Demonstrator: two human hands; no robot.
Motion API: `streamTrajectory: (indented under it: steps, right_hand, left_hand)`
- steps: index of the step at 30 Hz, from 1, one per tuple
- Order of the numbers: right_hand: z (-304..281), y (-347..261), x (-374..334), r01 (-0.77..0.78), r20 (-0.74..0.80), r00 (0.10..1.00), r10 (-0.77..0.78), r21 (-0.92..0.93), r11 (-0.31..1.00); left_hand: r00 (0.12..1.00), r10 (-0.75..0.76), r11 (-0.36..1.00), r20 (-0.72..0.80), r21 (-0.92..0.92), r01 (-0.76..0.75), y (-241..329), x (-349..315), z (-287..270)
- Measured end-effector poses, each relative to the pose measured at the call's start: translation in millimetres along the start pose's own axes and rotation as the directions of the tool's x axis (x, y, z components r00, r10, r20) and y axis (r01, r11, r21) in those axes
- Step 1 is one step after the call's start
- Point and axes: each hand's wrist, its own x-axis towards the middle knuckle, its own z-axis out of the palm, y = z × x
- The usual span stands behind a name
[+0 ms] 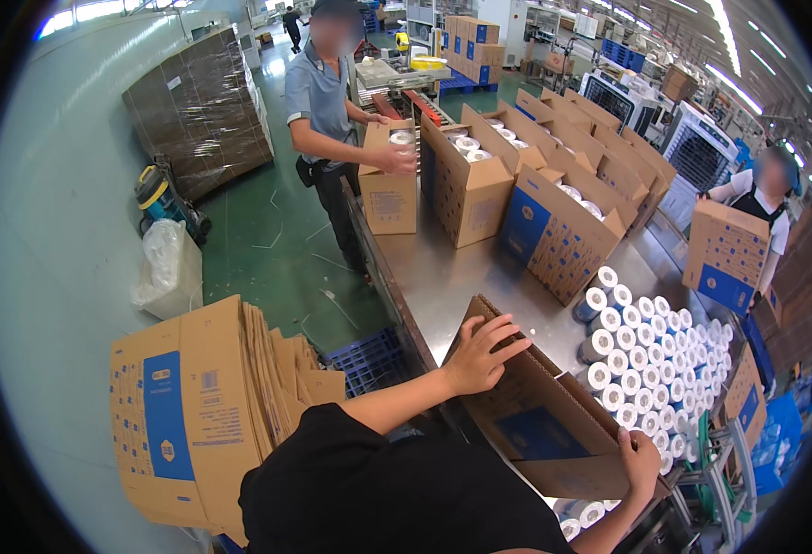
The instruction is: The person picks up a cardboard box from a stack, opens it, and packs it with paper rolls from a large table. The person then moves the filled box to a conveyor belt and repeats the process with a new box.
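Note:
A partly flattened cardboard carton (540,434) tilts in front of me at the near edge of the metal table, with a blue panel on its side. My left hand (482,358) grips its upper left edge, fingers bent over the rim. At the opposite end, my right hand (642,462) is closed round the carton's right corner. Just beyond the carton, several upright white rolls (646,355) stand packed together on the table. A few more rolls (586,511) show below the carton by my right forearm.
Open cartons filled with rolls (554,222) stand across the metal table (443,272). A co-worker (323,111) at the far left handles a carton (389,185); another person (766,185) on the right holds one (725,254). Flat cartons (189,420) are stacked at my left, near a blue pallet (366,369).

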Motion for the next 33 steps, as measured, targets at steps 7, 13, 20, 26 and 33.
streamTrajectory:
  steps: [7,13,20,26,33]
  right_hand:
    - [-0.2,-2.9,-7.3,0.014,0.025,1.000,-0.019,0.164,0.986]
    - [-23.6,4.9,-24.0,-0.043,0.109,0.994,0.017,0.242,0.969]
    - [-48.6,95.3,-67.7,-0.104,0.048,0.993,0.111,-0.127,0.986]
    - [-59.0,61.6,-105.7,0.040,0.074,0.997,-0.024,-0.231,0.972]
    - [-26.5,37.0,-95.7,0.013,0.037,0.999,-0.011,-0.047,0.999]
  left_hand:
    - [0.986,-0.054,0.996,-0.156,-0.077,0.043,11.2,5.3,-16.2]
    - [0.982,-0.183,0.976,-0.050,-0.128,0.175,7.5,25.5,-18.9]
    - [0.986,-0.167,0.942,-0.015,-0.297,0.155,1.9,20.0,-29.1]
    - [0.982,0.042,0.909,0.186,-0.416,0.040,-14.9,47.9,-37.0]
    - [0.899,0.046,0.962,0.436,-0.263,0.079,-25.7,51.2,-27.7]
